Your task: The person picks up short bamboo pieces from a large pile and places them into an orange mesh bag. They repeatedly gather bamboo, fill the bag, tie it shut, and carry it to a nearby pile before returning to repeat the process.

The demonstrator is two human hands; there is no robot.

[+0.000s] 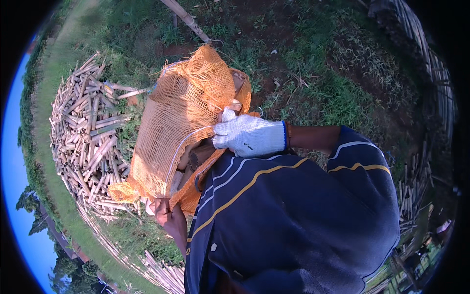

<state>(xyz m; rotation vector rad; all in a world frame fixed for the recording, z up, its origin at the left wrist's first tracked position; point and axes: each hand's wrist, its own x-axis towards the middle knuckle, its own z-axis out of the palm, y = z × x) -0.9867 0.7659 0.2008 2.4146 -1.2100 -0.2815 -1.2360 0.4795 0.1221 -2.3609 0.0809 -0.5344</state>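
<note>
An orange mesh sack [181, 112], bulging with pale cut pieces, rests against my chest and dark blue striped shirt [293, 215]. My right hand [249, 136], in a white knit glove, is closed on the sack's bunched upper side, where a white string runs across the mesh. My left hand [164, 211] is bare and grips the sack's lower corner from below. What exactly fills the sack is hard to make out through the mesh.
A large heap of short cut bamboo pieces [90, 137] lies on the grass to the left. A long bamboo pole [188, 20] leans at the top. Stacked long bamboo poles [431, 73] line the right side, above grass and bare soil [318, 73].
</note>
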